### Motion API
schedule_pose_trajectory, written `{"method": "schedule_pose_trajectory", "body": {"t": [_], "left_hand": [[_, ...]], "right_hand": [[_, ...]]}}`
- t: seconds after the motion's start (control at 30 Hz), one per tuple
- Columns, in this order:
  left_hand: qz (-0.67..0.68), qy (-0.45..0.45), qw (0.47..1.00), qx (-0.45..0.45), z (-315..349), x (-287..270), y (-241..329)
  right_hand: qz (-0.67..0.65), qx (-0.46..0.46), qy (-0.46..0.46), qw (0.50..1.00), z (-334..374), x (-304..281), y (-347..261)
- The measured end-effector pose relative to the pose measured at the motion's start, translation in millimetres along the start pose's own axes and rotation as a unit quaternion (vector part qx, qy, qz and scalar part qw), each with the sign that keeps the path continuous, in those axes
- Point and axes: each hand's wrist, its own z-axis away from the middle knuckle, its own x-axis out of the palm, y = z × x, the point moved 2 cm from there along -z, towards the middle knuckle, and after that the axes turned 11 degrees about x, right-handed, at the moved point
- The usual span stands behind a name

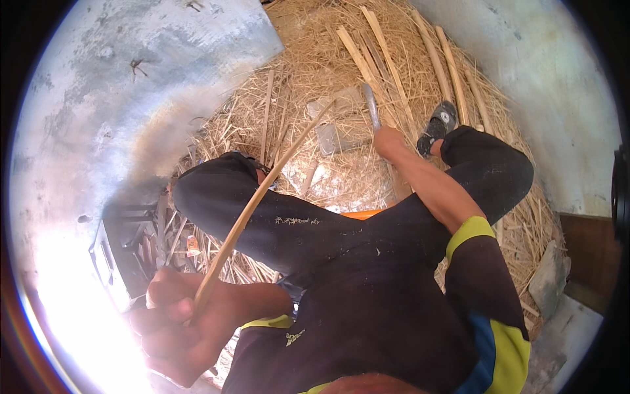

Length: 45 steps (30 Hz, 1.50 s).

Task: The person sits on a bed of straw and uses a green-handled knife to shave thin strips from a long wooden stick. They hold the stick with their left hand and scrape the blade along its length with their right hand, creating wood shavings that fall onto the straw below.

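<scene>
Wooden strip (252, 203): long, pale and slightly bowed, slanting from the lower left of the frame up to just above the middle; its thin far end passes in front of the blocks.
Left hand (190, 322): lower left of the frame, its grip clamped on the near end of the strip, with the fingers curled round it.
Right hand (392, 142): right of the upper middle, its grip closed on the metal tool.
Metal tool (372, 105): narrow and grey, pointing up the frame, apart from the strip's far end; the hand hides its lower part.
Blocks (335, 140): greyish, lying just left of the right hand.
Legs (321, 240): in black trousers, knees spread left and right across the middle, pale shavings on the cloth.
Shoe (443, 119): dark, beside the right forearm.
Long sticks (451, 72): several, lying lengthwise at the upper right of the frame.
Straw-like shavings (305, 29): spread thickly over the floor, from the top edge down both sides.
Orange thing (361, 215): partly hidden between the legs.
</scene>
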Motion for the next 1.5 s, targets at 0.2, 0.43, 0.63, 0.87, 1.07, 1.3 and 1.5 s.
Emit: {"method": "schedule_pose_trajectory", "body": {"t": [0.2,0.43,0.63,0.87,1.07,1.3,1.5], "left_hand": [[0.047,-0.004,0.999,-0.016,-1,-7,-2],[0.092,-0.067,0.993,0.036,5,-22,-9],[0.192,-0.145,0.970,0.022,-1,-23,-7],[0.190,-0.130,0.973,0.021,1,-27,-11],[0.179,-0.140,0.973,0.027,-2,-17,-5],[0.149,-0.113,0.981,0.047,4,-17,-9],[0.106,-0.120,0.986,0.036,4,-14,1]], "right_hand": [[-0.147,-0.106,0.042,0.983,77,-96,-52],[-0.305,-0.367,0.064,0.876,225,-164,-116],[-0.213,-0.327,0.061,0.919,222,-173,-108],[-0.186,-0.253,0.084,0.946,216,-163,-111],[-0.284,-0.355,0.076,0.887,264,-183,-120],[-0.265,-0.383,0.066,0.882,279,-199,-124],[-0.284,-0.403,0.076,0.867,288,-197,-124]]}}
